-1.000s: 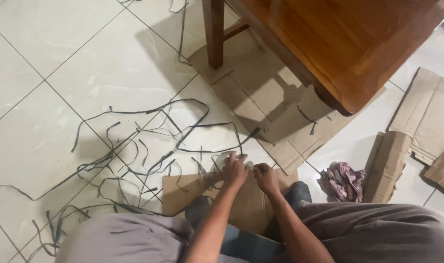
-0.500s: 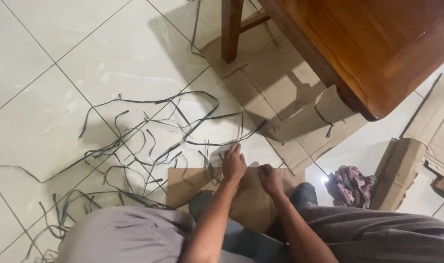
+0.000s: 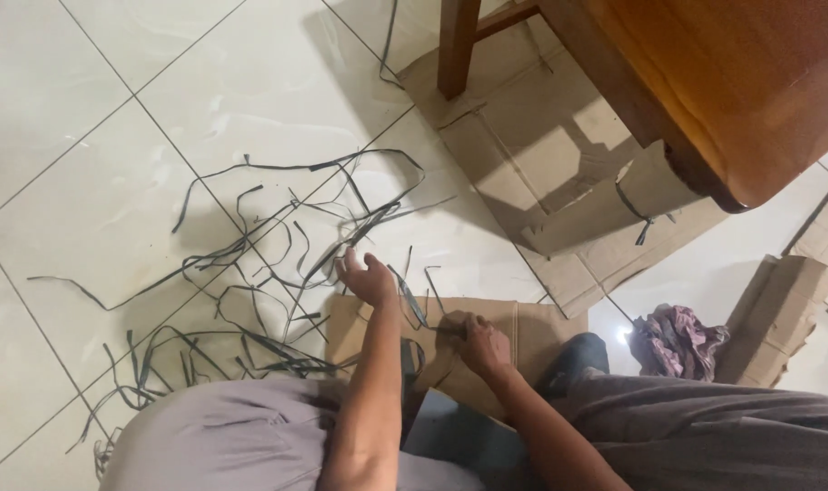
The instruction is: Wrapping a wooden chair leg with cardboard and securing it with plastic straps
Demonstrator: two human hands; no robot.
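I sit on a white tiled floor with a flat piece of brown cardboard [image 3: 523, 332] between my knees. My left hand [image 3: 367, 277] hovers at the cardboard's far left edge, fingers curled around a thin dark strip [image 3: 412, 300] that runs down toward my lap. My right hand [image 3: 482, 345] rests on the cardboard, fingers pressed together on it at the strip's lower part. A tangle of dark strips [image 3: 269, 264] spreads over the tiles to the left of my hands.
A wooden table [image 3: 732, 82] stands at the top right, its leg [image 3: 457, 45] on flattened cardboard sheets [image 3: 541, 164]. A crumpled purple cloth [image 3: 678, 341] lies on the right beside folded cardboard [image 3: 778, 314]. My grey-clad knees fill the bottom.
My left hand has moved left and away from my right hand, drawing a dark strip with it. My right hand has slid lower on the cardboard. The view has shifted right.
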